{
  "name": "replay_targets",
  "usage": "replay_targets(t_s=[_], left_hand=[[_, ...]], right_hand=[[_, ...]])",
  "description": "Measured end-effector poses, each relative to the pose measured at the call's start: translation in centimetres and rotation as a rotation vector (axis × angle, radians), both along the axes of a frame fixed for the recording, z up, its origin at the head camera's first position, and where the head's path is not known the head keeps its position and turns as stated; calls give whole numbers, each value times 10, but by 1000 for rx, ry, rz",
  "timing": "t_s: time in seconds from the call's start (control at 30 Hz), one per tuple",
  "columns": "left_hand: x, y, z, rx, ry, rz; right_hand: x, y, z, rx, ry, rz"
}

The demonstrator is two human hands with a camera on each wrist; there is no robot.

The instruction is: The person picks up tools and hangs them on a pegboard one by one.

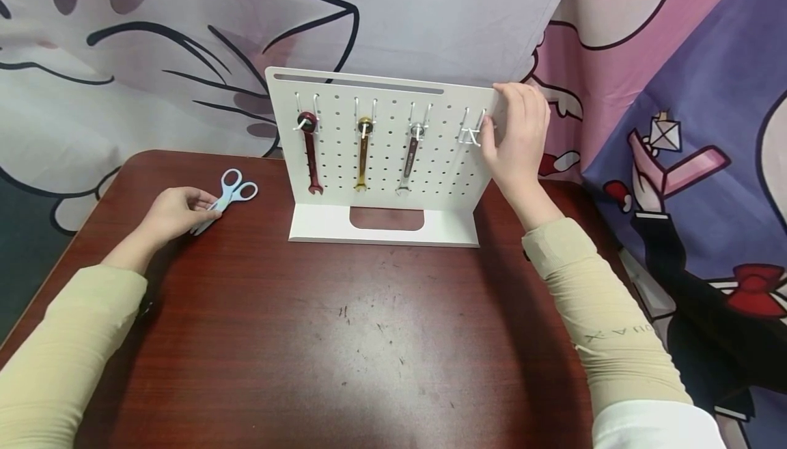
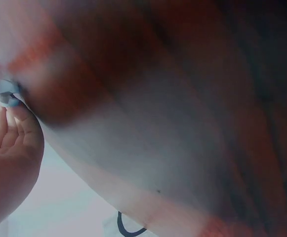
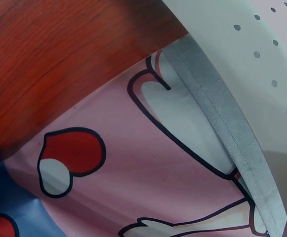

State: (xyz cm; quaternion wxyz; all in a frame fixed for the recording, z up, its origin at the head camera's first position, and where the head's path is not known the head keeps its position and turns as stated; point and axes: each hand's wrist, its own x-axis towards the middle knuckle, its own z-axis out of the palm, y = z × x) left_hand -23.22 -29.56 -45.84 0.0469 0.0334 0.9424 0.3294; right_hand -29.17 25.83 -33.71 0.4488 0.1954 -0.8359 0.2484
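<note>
My left hand [image 1: 175, 215] pinches light-blue scissors [image 1: 229, 193] by the blade end, their handle loops pointing away over the table's left part. In the left wrist view, that hand [image 2: 15, 138] shows at the left edge, with part of the scissors [image 2: 8, 88] between thumb and fingers. My right hand [image 1: 519, 131] grips the upper right corner of a white pegboard [image 1: 393, 162], thumb on its front. Hanging from the board's hooks are a red wrench [image 1: 311, 155], a gold wrench [image 1: 363, 155] and a silver wrench [image 1: 410, 158]. By my right thumb, another hook [image 1: 471, 136] bears nothing.
The pegboard's base [image 1: 320, 225] rests near the back edge of the dark reddish-brown table [image 1: 344, 339]. A cartoon-print cloth [image 1: 430, 18] hangs close behind the board, and more printed cloth [image 1: 707, 93] hangs along the right side.
</note>
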Motion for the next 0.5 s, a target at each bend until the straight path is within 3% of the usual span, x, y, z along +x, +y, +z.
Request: replay_targets(t_s=[0.27, 0.5], left_hand=[[2, 8, 3, -9, 13, -17], [6, 30, 10, 24, 32, -22]], right_hand=[[0, 0, 0, -2, 6, 7], [-1, 0, 0, -9, 17, 24]])
